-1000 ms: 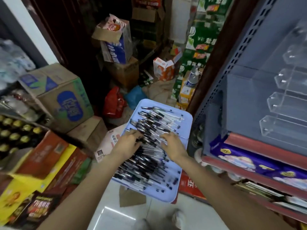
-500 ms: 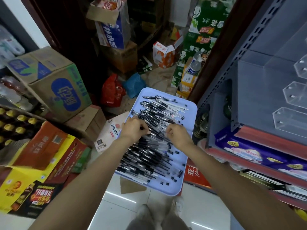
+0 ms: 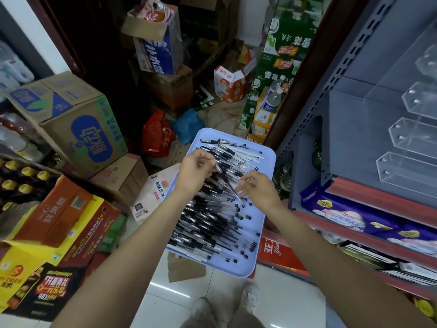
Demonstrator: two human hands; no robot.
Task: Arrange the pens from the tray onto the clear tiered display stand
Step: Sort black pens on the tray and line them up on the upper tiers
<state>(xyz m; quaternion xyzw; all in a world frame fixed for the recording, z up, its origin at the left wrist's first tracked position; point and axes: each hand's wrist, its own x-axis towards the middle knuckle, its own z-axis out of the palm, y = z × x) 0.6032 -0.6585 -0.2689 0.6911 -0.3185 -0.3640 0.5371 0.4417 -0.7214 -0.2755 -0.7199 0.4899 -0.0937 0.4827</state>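
A light blue tray [image 3: 266, 159] lies low in front of me with a heap of black-and-clear pens [image 3: 208, 223] and a few loose caps. My left hand [image 3: 192, 172] hovers over the tray's far half and pinches the upper end of one pen [image 3: 230, 187]. That pen slants down to my right hand [image 3: 259, 191], whose fingertips close on its lower part. The clear tiered display stand [image 3: 409, 140] sits on the grey shelf to the right, above the tray. The tiers in view hold no pens.
Stacked cardboard cartons [image 3: 78, 129] and drink cases [image 3: 59, 216] crowd the left. A red bag [image 3: 157, 136] and a blue bag [image 3: 188, 125] lie beyond the tray. Purple packs [image 3: 354, 214] fill the shelf under the stand, behind a perforated grey upright [image 3: 314, 110].
Both hands have risen from pressing flat on the pile and now pinch a single pen between them. The view has tilted down, so the stand sits further right.
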